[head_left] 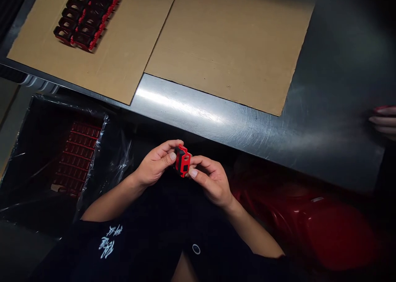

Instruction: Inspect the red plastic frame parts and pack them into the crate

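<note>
The person's left hand [154, 163] and right hand [210, 181] both grasp a small red-and-black plastic part [182, 161], holding it up between them just in front of a black shirt [107, 242] with white lettering. The left thumb presses on the part's black end, while the right thumb and fingers close around its red side. The part is near the edge of a stainless-steel counter [216, 121] but not touching it. Two cardboard sheets [229, 55] lie side by side on the counter, and tightly packed rows of similar red-and-black parts [86, 20] sit on the left sheet. Near left, below the counter, a bin lined with clear plastic film [37, 150] holds more red parts [77, 158] in rows. Near right is a glossy red object [312, 228], too dim to identify. At the right edge, a co-worker's hand [382, 123] holds something red [381, 108].
</note>
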`<state>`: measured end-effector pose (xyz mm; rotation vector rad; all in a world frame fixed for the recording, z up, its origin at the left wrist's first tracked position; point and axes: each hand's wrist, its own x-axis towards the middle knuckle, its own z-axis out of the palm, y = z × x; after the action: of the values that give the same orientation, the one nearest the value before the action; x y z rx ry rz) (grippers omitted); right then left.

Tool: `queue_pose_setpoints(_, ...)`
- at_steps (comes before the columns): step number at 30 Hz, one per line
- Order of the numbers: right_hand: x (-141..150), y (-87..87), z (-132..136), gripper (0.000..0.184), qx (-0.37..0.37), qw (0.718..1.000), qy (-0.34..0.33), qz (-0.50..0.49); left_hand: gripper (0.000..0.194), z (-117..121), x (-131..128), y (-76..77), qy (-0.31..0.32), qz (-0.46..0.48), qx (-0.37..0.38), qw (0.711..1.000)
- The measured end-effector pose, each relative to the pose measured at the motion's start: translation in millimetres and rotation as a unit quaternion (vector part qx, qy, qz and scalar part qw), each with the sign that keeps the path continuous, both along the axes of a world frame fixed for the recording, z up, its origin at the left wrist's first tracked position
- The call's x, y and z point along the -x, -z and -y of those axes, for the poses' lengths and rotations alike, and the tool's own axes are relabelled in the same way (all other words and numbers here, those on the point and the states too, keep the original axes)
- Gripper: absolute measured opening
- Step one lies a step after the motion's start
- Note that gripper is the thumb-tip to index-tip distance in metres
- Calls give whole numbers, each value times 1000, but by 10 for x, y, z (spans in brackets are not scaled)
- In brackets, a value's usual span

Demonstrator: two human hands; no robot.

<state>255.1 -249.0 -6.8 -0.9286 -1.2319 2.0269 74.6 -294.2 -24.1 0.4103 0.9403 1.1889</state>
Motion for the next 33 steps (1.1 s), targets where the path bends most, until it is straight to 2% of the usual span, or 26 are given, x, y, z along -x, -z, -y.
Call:
queue_pose_setpoints(5,-9,29,6,23,-27,999,21,37,37,53,27,56,31,-90,-59,994)
queue_pose_setpoints(9,0,30,22,21,-82,994,45,53,32,80,40,28,47,-189,-123,973)
queue_pose_setpoints(15,13,-12,10,22,-219,966,78,111,32,85,42,-74,38,-363,-212,907)
queue_pose_setpoints(18,-9,28,-14,21,-233,963,86,106,37,89,63,-126,17,-419,-261,869)
queue_pose_setpoints(20,-23,87,-20,21,-176,979,76,72,45,95,84,-166,21,-442,-295,847)
queue_pose_setpoints(22,-26,157,-13,24,-61,997,51,18,53,99,102,-207,38,-451,-328,829)
queue_pose_setpoints(24,-20,220,2,31,59,997,26,-34,60,99,110,-241,52,-452,-356,817)
queue_pose_setpoints(26,-10,269,14,35,140,988,14,-66,65,96,107,-259,58,-456,-368,808)
queue_pose_setpoints(33,15,342,12,41,255,959,-20,-121,77,80,62,-252,50,-493,-354,793)
